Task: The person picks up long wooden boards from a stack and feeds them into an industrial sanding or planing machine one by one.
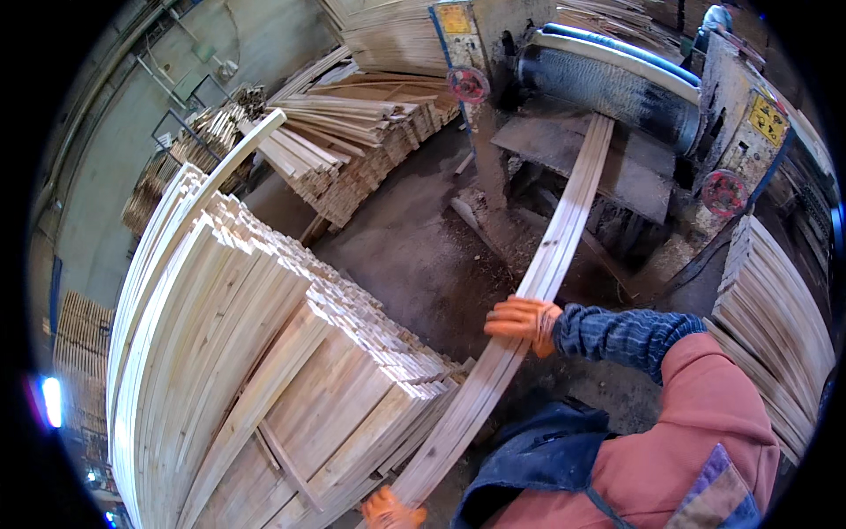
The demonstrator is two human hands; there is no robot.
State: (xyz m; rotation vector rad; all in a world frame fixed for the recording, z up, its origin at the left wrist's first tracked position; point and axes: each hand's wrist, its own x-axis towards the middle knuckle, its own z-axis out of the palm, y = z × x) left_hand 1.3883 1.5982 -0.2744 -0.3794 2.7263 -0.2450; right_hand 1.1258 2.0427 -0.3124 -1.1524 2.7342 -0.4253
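Note:
A bundle of long, narrow wooden strips point(564, 231) runs from the lower middle up to a machine with a large dark roller point(608, 93). The strips lie side by side, and their far ends reach in beneath the roller. My right hand point(526, 323), in an orange glove, is closed across the middle of the bundle, fingers over the left edge. Down at the lower edge, my left hand point(392, 510), also in an orange glove, is closed around the near part of the strips. Part of it is cut off by the picture's rim.
A tall stack of pale boards point(352, 366) stands close on my left, one long strip point(233, 159) jutting above it. More timber piles point(352, 132) lie behind it. Another board stack point(775, 326) is at the right. Red round handwheels point(725, 193) sit on the machine's posts.

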